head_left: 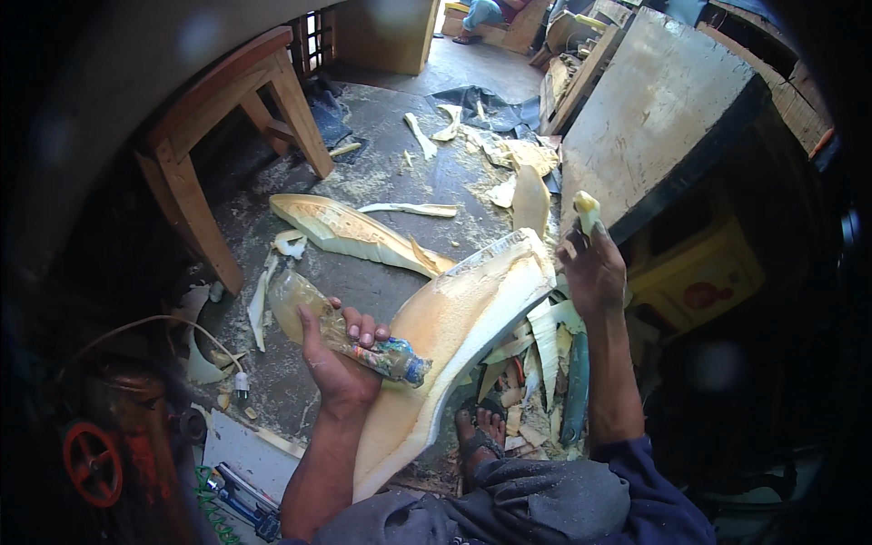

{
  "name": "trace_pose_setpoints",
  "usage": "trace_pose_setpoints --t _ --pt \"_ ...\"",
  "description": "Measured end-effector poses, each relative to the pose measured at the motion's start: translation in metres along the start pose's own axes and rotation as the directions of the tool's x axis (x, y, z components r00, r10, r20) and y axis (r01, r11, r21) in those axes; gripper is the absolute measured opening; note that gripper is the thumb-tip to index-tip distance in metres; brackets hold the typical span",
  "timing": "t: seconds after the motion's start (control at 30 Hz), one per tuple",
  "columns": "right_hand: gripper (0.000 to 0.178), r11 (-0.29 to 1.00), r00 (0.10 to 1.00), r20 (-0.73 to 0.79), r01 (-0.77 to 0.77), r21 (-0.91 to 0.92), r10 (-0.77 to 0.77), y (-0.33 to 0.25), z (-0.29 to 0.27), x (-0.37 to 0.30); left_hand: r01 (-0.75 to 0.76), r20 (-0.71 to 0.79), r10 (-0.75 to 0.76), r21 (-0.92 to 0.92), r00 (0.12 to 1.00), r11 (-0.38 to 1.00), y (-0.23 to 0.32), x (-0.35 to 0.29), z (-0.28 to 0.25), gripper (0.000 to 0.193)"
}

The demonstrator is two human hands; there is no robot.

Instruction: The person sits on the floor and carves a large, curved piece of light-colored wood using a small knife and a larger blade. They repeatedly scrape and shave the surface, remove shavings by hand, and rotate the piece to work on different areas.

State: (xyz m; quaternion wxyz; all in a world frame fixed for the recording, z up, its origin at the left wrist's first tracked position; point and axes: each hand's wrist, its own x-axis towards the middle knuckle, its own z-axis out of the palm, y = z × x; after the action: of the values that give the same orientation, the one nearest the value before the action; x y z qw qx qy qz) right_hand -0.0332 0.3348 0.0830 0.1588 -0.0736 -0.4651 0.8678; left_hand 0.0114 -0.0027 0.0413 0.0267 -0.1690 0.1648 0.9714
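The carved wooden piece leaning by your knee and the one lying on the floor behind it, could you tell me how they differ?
The near carved piece is propped at a slant beside the left hand; the far carved piece lies flat on the floor. The near one looks larger and broader; the far one looks slimmer, tapering to a point. Both are pale, curved wood with orange-tinted hollowed faces.

I see daylight coming from the top of the view, brightening the dusty floor [400,173] and the pale board [654,109]. The rim falls into black, with straight edges bending there. Soft blurry spots smear the dark corners; the centre is fairly sharp.
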Motion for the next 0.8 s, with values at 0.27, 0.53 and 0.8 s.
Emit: trace_pose_setpoints --t 0.27,0.53,0.8 --pt "0.037 0.476 0.996 -0.011 -0.053 -0.878 0.091 0.046 -0.077 0.066 -0.005 0.052 0.002 0.060 0.999 0.998 -0.001 -0.002 0.000 0.049" --pt "0.034 0.331 0.996 -0.034 -0.061 -0.942 0.087 0.073 -0.096 0.102 -0.029 0.065 0.023 0.086 0.998 0.996 -0.003 0.000 0.003 0.047" --pt "0.034 0.204 0.998 0.057 0.052 -0.978 0.020 0.076 -0.093 0.092 -0.033 0.082 0.026 0.088 0.996 0.996 -0.004 0.000 0.003 0.045"
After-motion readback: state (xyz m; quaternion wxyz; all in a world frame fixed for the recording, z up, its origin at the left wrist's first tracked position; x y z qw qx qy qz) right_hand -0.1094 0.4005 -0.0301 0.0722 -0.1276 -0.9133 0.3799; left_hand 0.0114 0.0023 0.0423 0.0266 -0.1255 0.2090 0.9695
